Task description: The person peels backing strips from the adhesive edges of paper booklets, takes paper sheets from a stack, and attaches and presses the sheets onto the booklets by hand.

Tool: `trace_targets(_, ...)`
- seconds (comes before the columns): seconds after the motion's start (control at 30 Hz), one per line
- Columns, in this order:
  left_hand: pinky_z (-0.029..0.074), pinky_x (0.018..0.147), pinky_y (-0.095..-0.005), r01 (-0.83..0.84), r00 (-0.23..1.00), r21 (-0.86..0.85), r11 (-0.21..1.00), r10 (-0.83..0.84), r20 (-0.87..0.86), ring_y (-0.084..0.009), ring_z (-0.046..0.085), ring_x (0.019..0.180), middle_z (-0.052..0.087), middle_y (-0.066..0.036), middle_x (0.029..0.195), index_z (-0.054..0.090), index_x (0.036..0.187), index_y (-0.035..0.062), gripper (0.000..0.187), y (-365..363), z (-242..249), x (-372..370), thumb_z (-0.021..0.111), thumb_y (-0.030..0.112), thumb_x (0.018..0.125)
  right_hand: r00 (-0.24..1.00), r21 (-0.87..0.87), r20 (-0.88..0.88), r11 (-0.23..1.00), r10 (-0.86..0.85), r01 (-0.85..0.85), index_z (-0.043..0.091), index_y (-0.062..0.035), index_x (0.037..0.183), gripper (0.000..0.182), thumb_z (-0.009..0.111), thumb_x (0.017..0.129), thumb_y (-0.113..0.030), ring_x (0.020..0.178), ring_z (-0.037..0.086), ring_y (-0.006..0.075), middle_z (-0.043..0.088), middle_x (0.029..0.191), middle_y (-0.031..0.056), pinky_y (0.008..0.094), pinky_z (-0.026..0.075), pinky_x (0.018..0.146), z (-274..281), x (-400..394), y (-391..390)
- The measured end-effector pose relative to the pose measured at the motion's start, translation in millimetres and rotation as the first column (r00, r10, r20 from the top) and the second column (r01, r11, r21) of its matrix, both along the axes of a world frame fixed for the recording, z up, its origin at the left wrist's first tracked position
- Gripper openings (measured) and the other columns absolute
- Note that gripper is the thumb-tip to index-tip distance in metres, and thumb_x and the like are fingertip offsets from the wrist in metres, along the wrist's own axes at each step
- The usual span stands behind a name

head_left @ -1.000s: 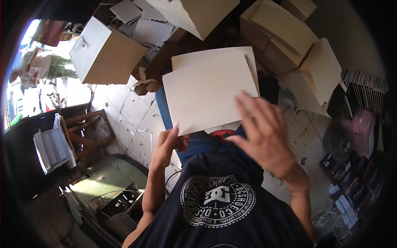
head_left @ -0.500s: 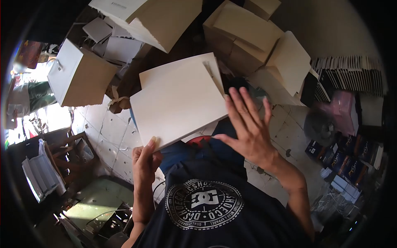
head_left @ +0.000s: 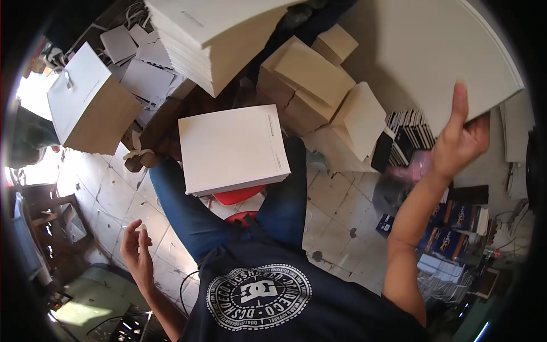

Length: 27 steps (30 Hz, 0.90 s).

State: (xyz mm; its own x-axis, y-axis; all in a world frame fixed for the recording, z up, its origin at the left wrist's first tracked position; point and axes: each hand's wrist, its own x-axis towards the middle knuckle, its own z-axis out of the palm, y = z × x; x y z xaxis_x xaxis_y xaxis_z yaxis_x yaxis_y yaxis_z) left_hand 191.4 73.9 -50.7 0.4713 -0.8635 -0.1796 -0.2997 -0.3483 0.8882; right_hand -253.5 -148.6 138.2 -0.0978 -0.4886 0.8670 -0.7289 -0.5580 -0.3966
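Note:
My right hand is raised at the upper right, its thumb lying on the face of a thin cream-white paper block and its fingers underneath. The block looks like a stack of sheets and reaches past the top of the view. My left hand hangs at the lower left beside my knee, touching nothing, its fingers loosely bent and apart. Between my knees, a white paper stack with small print along its right side rests on a red stool.
Tall paper stacks stand ahead, with another on the left. Brown paper-wrapped bundles lie right of centre. Dark-covered books line the right, above blue boxes. A green surface is at lower left.
My right hand has gone from lying open beside the paper block to gripping it high at the right. My left hand has let go and dropped left. The printed stack beneath is uncovered.

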Motion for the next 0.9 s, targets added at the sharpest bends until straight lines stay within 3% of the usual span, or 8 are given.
trace_targets(0.1,0.04,0.063,-0.0235,0.006,0.994,0.035,0.999,-0.009,0.105,-0.0074,0.051,0.066,0.054,0.0,0.068,0.064,0.117,0.0001,0.024,7,-15,9,0.063,0.013,0.096,0.967,-0.214,-0.145,0.961,-0.209,0.175,0.069,0.003,0.11,0.025,0.072,0.091,-0.013,0.084,0.069,0.0154,0.074,0.1,0.0118,0.0283,0.055,0.077,-23,-16,-64)
trace_targets(0.2,0.043,0.065,-0.0267,0.074,0.986,0.003,0.997,-0.074,0.147,-0.0106,0.054,0.066,0.059,-0.003,0.07,0.063,0.118,0.0,0.028,2,-10,-5,0.066,0.008,0.091,0.891,-0.213,-0.351,0.951,-0.287,0.222,0.061,-0.0037,0.131,0.051,0.065,0.081,0.003,0.124,0.058,0.0321,0.062,0.13,0.017,0.039,0.047,0.101,-98,-19,-117)
trace_targets(0.3,0.044,0.066,-0.0304,0.181,0.975,0.006,0.983,-0.181,0.131,-0.0146,0.058,0.067,0.062,-0.005,0.07,0.063,0.119,0.0002,0.032,1,-14,-11,0.069,0.007,0.087,0.898,0.216,-0.426,0.952,-0.11,0.219,0.062,-0.0045,0.128,0.045,0.057,0.084,0.0,0.123,0.057,0.0348,0.061,0.131,0.0181,0.0438,0.041,0.107,-219,-15,-127)
trace_targets(0.37,0.044,0.065,-0.0322,0.212,0.967,0.065,0.975,-0.219,0.131,-0.0169,0.06,0.066,0.064,-0.007,0.07,0.063,0.117,0.0004,0.034,1,-7,-17,0.071,0.012,0.086,0.804,0.71,-0.587,0.537,0.093,0.456,0.064,-0.0034,0.12,0.037,0.064,0.086,-0.018,0.116,0.058,0.0366,0.064,0.121,0.0198,0.0486,0.039,0.106,-277,1,-90)
trace_targets(0.4,0.044,0.064,-0.0324,0.224,0.964,0.076,0.972,-0.233,0.128,-0.017,0.06,0.067,0.064,-0.007,0.071,0.063,0.117,0.0007,0.034,3,-6,-16,0.072,0.012,0.086,0.819,0.605,-0.562,0.733,0.116,0.311,0.065,-0.0046,0.118,0.04,0.07,0.083,-0.022,0.115,0.059,0.035,0.065,0.12,0.0167,0.048,0.04,0.106,-317,-1,-71)
trace_targets(0.47,0.044,0.064,-0.0322,0.241,0.959,0.092,0.966,-0.252,0.129,-0.0173,0.061,0.068,0.064,-0.006,0.072,0.064,0.118,0.0017,0.034,9,-10,-14,0.072,0.013,0.086,0.881,0.623,-0.438,0.767,0.18,0.153,0.064,-0.0037,0.119,0.043,0.074,0.08,-0.018,0.118,0.058,0.0354,0.064,0.124,0.0178,0.0449,0.044,0.102,-298,24,-22)
trace_targets(0.7,0.051,0.073,-0.0338,0.394,0.919,0.05,0.918,-0.393,-0.024,-0.0197,0.064,0.072,0.067,-0.008,0.078,0.065,0.117,0.002,0.035,-17,1,-24,0.074,0.011,0.085,0.858,0.509,-0.47,0.732,-0.205,0.454,0.037,0.0041,0.146,0.091,0.078,0.081,-0.044,0.137,0.041,0.0382,0.037,0.151,0.0261,0.0441,0.035,0.113,-284,-109,-3)
trace_targets(0.9,0.054,0.083,-0.0408,0.706,0.7,-0.278,0.652,-0.703,0.127,-0.0329,0.067,0.095,0.069,-0.017,0.098,0.06,0.122,0.0013,0.038,-74,40,-83,0.066,0.026,0.094,0.946,0.803,-0.325,0.534,0.019,0.265,0.055,0.0063,0.133,0.041,0.052,0.102,-0.021,0.129,0.052,0.0352,0.057,0.133,0.027,0.0406,0.041,0.107,-282,-151,-11)
